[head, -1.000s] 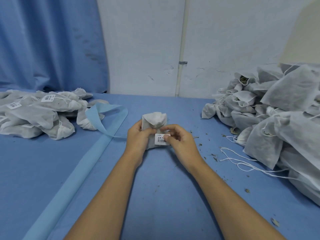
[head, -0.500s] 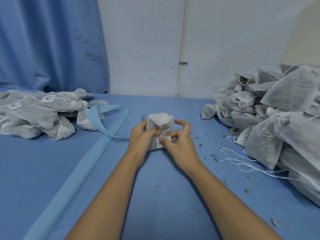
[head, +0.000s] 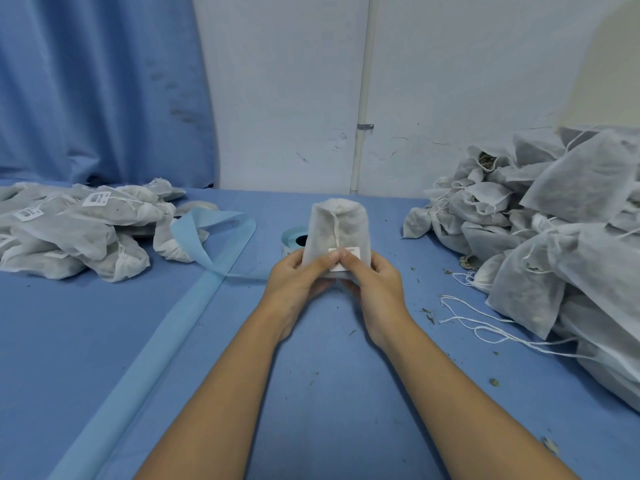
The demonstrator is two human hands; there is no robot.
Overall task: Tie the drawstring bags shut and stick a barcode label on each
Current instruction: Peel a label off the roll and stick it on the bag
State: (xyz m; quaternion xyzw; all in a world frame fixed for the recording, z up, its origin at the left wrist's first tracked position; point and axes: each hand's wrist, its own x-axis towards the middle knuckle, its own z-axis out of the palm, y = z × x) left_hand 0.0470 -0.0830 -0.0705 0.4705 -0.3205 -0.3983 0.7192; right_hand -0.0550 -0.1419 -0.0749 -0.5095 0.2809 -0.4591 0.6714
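Far left: blue curtain (head: 86, 81) behind the blue table (head: 86, 358). Left rear of the table: pile of tied bags (head: 69, 233) lying flat, white barcode stickers facing up on several. Two stickers are clear, the others partly hidden. Just right of the pile: light blue backing strip (head: 162, 337), looped up against the nearest bags, then running diagonally to the near left edge. Centre: label roll (head: 291, 239) on the table, mostly hidden behind the bag, only its left side and dark core showing. Left hand (head: 296, 282) grips the lower left side of the bag (head: 337, 223), fingers wrapped behind, thumb on the front. The bag is off-white and upright with its centre seam facing the camera, mid-table between both hands. Can't tell if its bottom touches the table. Barcode label (head: 353, 252) sits on the bag's lower front, at the seam and mostly to its right. Both thumbs press on it and cover most of the print. Right hand (head: 377, 282) grips the lower right side the same way, its thumb tip touching the left thumb tip. Behind: white wall with a vertical pipe (head: 362, 98). Right: loose white strings (head: 485, 319) and plant crumbs on the table, beside a big heap of bags (head: 554, 220). Some of those have open mouths with dried plant matter showing and strings hanging out.
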